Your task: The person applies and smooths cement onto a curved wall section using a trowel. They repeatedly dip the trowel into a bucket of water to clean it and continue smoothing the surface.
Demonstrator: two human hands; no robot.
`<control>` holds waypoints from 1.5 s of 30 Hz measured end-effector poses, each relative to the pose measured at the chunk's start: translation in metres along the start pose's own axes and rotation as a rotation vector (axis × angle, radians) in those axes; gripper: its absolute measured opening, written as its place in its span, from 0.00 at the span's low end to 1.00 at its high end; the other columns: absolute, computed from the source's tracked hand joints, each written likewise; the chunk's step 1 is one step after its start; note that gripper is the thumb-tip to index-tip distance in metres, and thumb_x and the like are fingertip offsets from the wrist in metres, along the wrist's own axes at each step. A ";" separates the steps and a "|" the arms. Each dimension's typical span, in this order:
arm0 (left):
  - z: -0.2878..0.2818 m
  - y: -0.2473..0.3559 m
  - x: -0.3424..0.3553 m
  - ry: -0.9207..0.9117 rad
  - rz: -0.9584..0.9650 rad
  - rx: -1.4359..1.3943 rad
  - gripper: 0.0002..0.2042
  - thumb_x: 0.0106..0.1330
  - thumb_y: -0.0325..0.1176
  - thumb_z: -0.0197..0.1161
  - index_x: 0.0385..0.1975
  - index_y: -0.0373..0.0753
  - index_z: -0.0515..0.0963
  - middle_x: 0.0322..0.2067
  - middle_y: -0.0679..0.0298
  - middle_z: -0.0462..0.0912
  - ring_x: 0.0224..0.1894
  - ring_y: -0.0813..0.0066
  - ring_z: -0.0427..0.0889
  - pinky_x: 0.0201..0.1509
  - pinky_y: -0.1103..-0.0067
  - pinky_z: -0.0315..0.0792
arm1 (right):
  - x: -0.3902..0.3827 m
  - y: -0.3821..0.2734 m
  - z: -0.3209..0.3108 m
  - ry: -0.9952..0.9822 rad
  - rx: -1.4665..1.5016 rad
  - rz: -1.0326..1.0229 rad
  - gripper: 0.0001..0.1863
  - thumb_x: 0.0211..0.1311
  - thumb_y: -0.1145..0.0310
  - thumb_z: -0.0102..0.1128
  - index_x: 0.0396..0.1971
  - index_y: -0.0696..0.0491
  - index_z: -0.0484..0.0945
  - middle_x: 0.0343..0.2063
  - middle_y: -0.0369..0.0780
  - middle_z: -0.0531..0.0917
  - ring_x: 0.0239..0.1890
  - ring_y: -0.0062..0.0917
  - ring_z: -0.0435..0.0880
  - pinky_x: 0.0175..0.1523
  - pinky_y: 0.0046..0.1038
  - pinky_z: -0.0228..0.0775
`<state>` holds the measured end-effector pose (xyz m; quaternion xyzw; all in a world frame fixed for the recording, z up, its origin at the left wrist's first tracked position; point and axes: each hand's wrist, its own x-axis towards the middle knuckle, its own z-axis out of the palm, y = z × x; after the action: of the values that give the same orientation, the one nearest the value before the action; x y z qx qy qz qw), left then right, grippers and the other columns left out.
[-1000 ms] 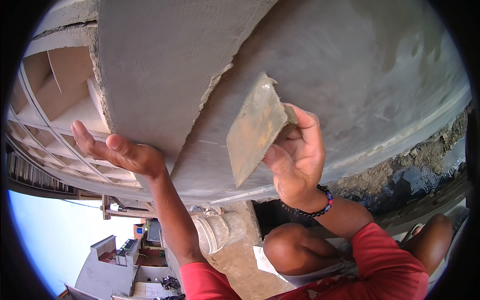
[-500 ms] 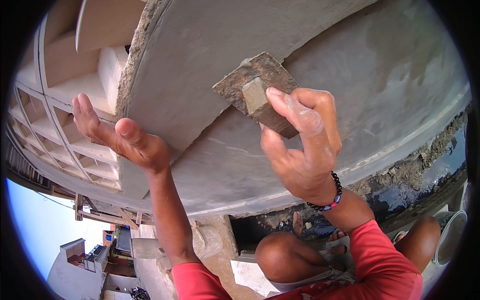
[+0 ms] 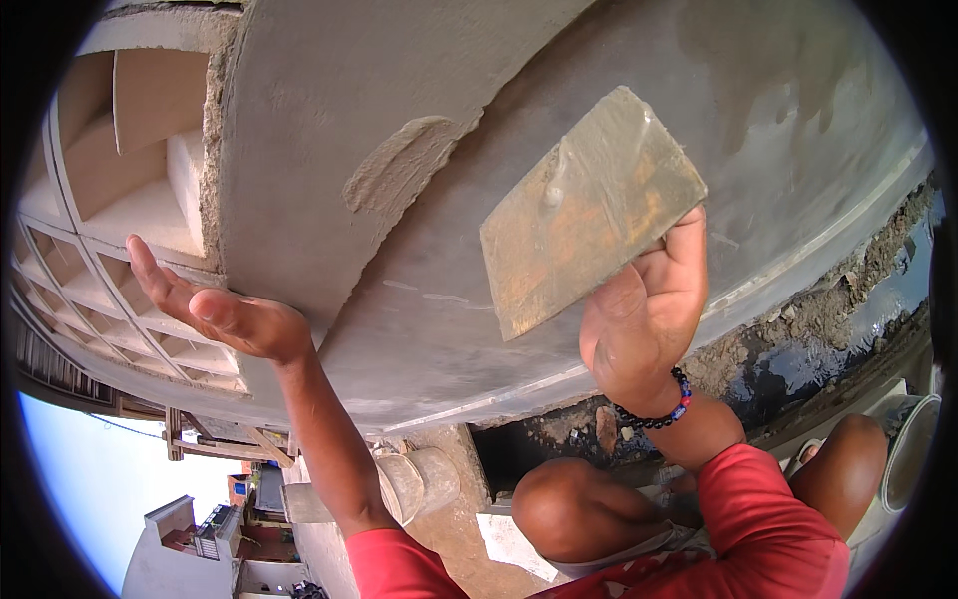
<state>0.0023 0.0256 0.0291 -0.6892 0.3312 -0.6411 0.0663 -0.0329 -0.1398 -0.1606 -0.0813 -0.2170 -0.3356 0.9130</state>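
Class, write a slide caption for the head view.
Right hand holds a smeared flat trowel before a grey wall bearing a mortar patch; left hand open.

Bright daylight (fisheye curvature, black corners).

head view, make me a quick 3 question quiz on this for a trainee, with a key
1. Multiple choice: which hand holds the plastering float? A) left B) right C) both
2. True or false: the beaded bracelet is on the left wrist.
3. Fill in: the smeared mortar patch reaches the ragged ____ of the plaster layer it lies on.

Key:
1. B, the right hand.
2. False; the beaded bracelet is on the right.
3. Edge.
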 end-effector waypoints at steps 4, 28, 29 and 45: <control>-0.002 -0.001 0.000 -0.039 0.001 0.022 0.33 0.74 0.57 0.22 0.64 0.36 0.59 0.66 0.59 0.59 0.71 0.65 0.51 0.76 0.61 0.39 | 0.019 0.013 0.023 0.087 0.189 0.061 0.26 0.65 0.77 0.57 0.58 0.63 0.56 0.50 0.48 0.75 0.52 0.27 0.77 0.57 0.30 0.72; -0.006 0.000 0.004 -0.104 -0.036 0.044 0.36 0.72 0.61 0.25 0.66 0.36 0.56 0.67 0.57 0.57 0.72 0.60 0.49 0.75 0.60 0.39 | 0.035 0.002 0.034 0.103 0.243 0.068 0.24 0.65 0.77 0.57 0.57 0.63 0.57 0.47 0.48 0.76 0.48 0.24 0.78 0.52 0.26 0.75; -0.005 0.000 0.004 -0.097 -0.036 0.034 0.37 0.72 0.61 0.26 0.66 0.36 0.56 0.67 0.56 0.57 0.72 0.59 0.49 0.75 0.60 0.39 | 0.027 0.008 0.042 0.117 0.211 0.094 0.24 0.65 0.77 0.57 0.56 0.63 0.57 0.47 0.47 0.76 0.48 0.24 0.78 0.52 0.27 0.75; 0.007 0.003 0.006 -0.036 -0.057 0.066 0.39 0.69 0.66 0.30 0.65 0.37 0.61 0.67 0.55 0.60 0.71 0.54 0.50 0.73 0.57 0.39 | 0.069 -0.041 -0.022 0.123 -0.024 -0.025 0.22 0.69 0.66 0.53 0.57 0.56 0.58 0.52 0.43 0.75 0.53 0.28 0.78 0.58 0.36 0.73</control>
<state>0.0074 0.0175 0.0311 -0.7072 0.2889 -0.6407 0.0764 -0.0046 -0.2172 -0.1485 -0.0689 -0.1575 -0.3537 0.9194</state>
